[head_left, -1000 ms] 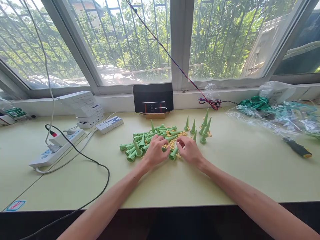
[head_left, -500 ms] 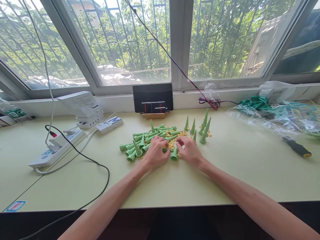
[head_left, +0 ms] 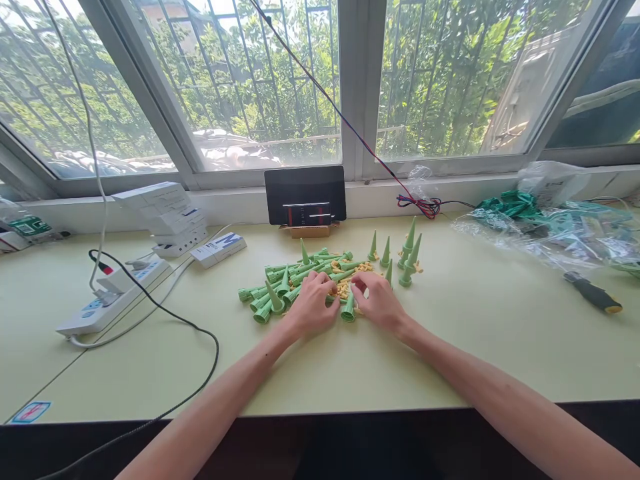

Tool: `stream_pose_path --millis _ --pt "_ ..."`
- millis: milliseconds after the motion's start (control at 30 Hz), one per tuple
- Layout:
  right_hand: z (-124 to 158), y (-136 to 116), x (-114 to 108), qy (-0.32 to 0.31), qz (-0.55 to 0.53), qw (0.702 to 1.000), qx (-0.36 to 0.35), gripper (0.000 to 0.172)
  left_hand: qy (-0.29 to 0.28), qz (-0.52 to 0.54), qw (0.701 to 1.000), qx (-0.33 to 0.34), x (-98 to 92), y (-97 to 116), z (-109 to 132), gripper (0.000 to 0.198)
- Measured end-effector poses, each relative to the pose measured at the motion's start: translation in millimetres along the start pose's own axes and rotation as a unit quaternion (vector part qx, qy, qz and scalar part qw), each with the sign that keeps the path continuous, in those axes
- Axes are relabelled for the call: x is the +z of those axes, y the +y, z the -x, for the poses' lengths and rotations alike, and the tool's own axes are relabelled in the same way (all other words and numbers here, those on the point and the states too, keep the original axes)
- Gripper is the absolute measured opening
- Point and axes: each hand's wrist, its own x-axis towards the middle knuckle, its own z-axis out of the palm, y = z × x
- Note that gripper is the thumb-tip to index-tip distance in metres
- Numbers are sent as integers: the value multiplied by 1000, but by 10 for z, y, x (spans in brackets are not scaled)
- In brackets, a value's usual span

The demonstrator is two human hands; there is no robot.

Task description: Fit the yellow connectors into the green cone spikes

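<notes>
My left hand (head_left: 315, 303) rests on the right side of a pile of green hollow plastic spikes (head_left: 273, 293). Its fingers curl downward, with thumb and forefinger apart and no object visible between them. Opposite it, my right hand (head_left: 379, 301) has thumb and forefinger bent close together. They are beside a green spike (head_left: 349, 310) lying with its round mouth toward me; what they pinch, if anything, is hidden. Small yellow pieces (head_left: 344, 288) are heaped between the hands. Several spikes stand upright beyond my right hand, including a larger one (head_left: 411, 261) with a yellow piece at its side.
A black tablet (head_left: 305, 187) leans at the back in a cardboard stand. On the left are a power strip (head_left: 113, 300), white boxes (head_left: 173, 217) and a black cable (head_left: 200, 328). A screwdriver (head_left: 595, 293) and plastic bags (head_left: 540, 227) lie on the right.
</notes>
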Motion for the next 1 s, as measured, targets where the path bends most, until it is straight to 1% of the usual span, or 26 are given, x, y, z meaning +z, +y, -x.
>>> stream_pose_path --millis 567,833,1000 --pt "2 -7 -1 -9 -2 1000 -2 11 -35 -29 999 3 -19 -6 -10 6" --pt "-2 7 9 -5 -8 1000 -7 11 -66 -59 996 1 -37 5 -4 13" --pt "-6 8 9 -3 -9 1000 -6 11 -71 -71 995 1 -29 -8 -10 13"
